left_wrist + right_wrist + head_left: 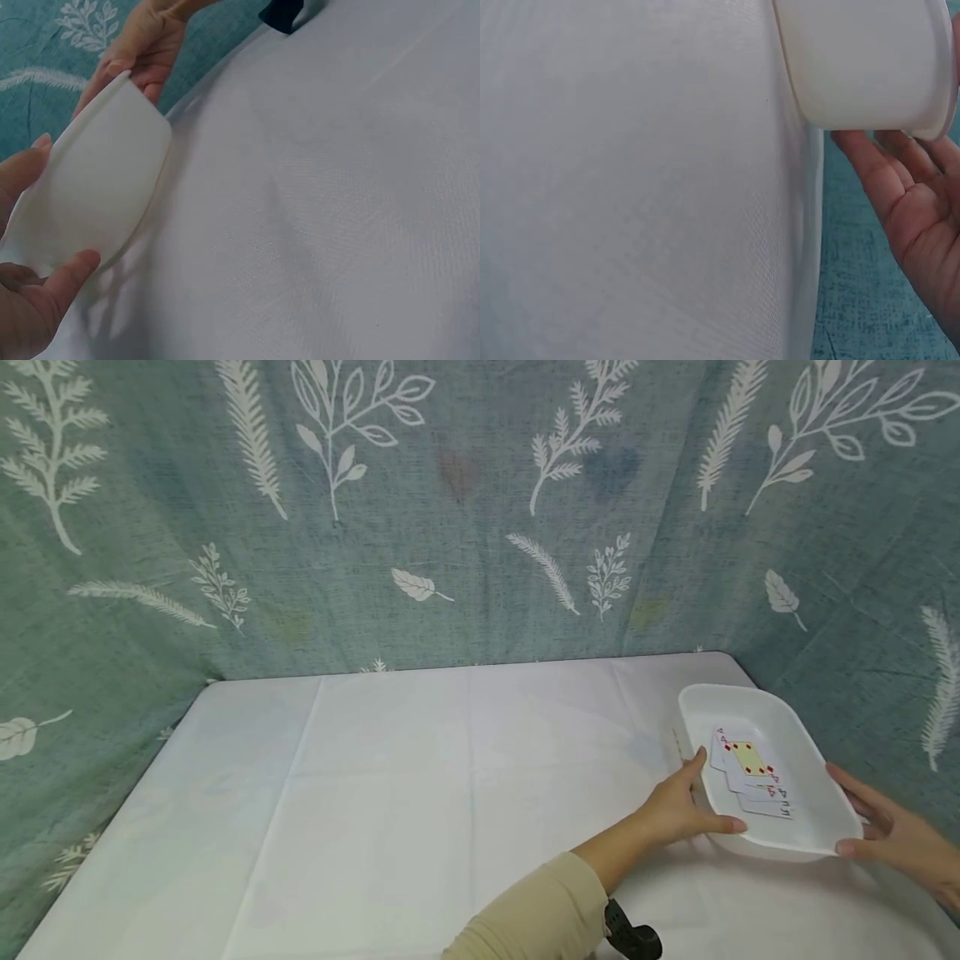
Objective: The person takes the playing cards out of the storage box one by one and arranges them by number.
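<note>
Several white leaf prints (415,585) on green cloth (180,502), hung at the far left and right round behind the bench (375,827). Next, the bench itself, white-covered and faintly creased. Farther right, at the near edge of the head view, a beige sleeve (532,914), pushed up the left forearm, with a black strap-like piece (633,935) just beside the cuff (too cut off to tell more).

Then the left hand (678,810), at the near left corner of a white tub (810,777), with thumb and fingers spread well apart and pinching the rim and outer wall. In the tub, at the right end of the bench near the cloth: a few playing cards (750,760), flat on the bottom, overlapping, face up (red diamonds and a yellow panel on one). Hard to tell whether tub and bench are touching.

Last, the right hand (896,835), at the tub's right end, with thumb on the rim and fingers curled against the outer wall, also pinching the tub.
</note>
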Tool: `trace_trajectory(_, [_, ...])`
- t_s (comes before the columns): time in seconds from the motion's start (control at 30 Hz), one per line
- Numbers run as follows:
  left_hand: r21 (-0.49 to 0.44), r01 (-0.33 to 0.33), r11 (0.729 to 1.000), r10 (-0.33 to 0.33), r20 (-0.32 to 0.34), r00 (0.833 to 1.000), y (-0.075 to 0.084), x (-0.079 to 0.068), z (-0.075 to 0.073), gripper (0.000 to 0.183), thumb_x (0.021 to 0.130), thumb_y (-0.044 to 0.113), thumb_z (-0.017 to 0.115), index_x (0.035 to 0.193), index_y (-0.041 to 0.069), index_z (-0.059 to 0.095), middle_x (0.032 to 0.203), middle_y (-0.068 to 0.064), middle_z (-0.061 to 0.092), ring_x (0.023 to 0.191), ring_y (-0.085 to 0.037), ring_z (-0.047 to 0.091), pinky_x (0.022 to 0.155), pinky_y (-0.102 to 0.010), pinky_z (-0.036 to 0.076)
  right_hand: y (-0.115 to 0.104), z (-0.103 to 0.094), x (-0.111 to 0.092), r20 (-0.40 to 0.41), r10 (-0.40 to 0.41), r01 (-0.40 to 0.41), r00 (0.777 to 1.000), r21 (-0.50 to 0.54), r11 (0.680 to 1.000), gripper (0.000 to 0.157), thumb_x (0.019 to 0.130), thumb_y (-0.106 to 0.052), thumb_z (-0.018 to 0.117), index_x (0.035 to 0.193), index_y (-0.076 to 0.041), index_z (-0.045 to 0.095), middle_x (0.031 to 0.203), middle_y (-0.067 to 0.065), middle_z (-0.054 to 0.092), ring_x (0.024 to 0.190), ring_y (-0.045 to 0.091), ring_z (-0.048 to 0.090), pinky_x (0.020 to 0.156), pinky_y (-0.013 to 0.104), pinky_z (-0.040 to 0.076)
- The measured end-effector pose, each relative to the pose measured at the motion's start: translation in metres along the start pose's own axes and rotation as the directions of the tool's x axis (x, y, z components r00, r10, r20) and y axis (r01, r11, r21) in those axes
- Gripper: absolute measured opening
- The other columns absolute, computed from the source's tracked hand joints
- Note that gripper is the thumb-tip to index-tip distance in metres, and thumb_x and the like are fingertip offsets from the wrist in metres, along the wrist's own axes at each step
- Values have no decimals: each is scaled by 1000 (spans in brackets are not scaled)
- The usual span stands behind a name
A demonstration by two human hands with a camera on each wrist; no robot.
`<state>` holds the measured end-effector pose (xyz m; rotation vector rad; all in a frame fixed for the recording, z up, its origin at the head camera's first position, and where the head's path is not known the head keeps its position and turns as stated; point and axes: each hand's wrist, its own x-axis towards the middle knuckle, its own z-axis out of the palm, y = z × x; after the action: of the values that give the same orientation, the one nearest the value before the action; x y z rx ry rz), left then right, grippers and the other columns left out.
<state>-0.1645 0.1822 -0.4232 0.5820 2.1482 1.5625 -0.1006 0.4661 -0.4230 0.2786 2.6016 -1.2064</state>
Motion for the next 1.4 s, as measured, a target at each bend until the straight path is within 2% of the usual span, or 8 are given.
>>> trace_trajectory(0.1, [-6,22,1000,-22,-8,1000,1,-1,-3,100,70,21,84,150,30,25,150,8,33,134,-8,34,100,-27,39,0,2,3,16,-42,41,999,36,999,106,86,-20,70,148,-15,-16,151,33,-3,92,-3,54,70,23,52])
trace_trajectory(0.2, [1,29,1000,-29,-19,999,1,-2,-5,102,69,22,85,150,31,24,150,8,33,135,-10,34,100,-29,40,1,6,3,21,-87,86,996,56,995,105,86,-15,69,149,-25,-15,158,8,-2,89,-18,45,71,18,50])
trace_trajectory(0.3, [3,33,999,-33,-38,999,-1,-3,-8,103,68,22,86,150,31,25,150,8,34,135,-10,35,100,-30,40,1,7,3,39,-113,110,993,63,992,104,87,-14,69,147,-35,-13,156,-1,-4,91,-21,42,71,16,49])
trace_trajectory(0.57, [-44,32,999,-35,-69,997,-10,-12,-14,103,67,23,86,150,32,25,148,8,35,133,-9,35,101,-30,38,-9,12,8,90,-77,75,993,31,997,104,87,-23,69,144,-36,-17,148,34,-15,88,-25,37,70,14,47])
trace_trajectory(0.8, [-44,27,999,-29,-65,997,-15,-18,-22,104,68,25,86,150,31,23,150,8,33,135,-8,33,104,-31,36,-15,18,9,107,-102,98,989,42,994,103,87,-19,69,144,-42,-14,148,38,-7,90,-20,44,69,17,48])
trace_trajectory(1.0, [-31,4,1000,-5,-45,999,-15,-18,-31,105,69,25,86,151,29,21,151,8,30,137,-10,29,105,-32,35,-18,21,11,112,-157,149,981,75,986,98,90,-16,65,145,-43,-11,156,14,-10,95,-18,47,72,17,48])
trace_trajectory(1.23, [-9,32,999,-33,-38,999,-17,-22,-42,105,69,26,85,151,30,21,151,7,31,137,-10,30,105,-31,35,-29,28,13,106,-147,139,983,72,988,99,88,-19,68,147,-40,-9,155,17,10,95,-15,51,73,18,49])
trace_trajectory(1.4, [-2,41,999,-41,-38,998,-19,-26,-49,105,70,26,85,151,30,20,151,6,31,137,-10,31,104,-32,36,-35,32,14,93,-184,175,978,98,980,97,87,-17,69,149,-40,-1,140,-21,28,94,-7,56,72,20,50])
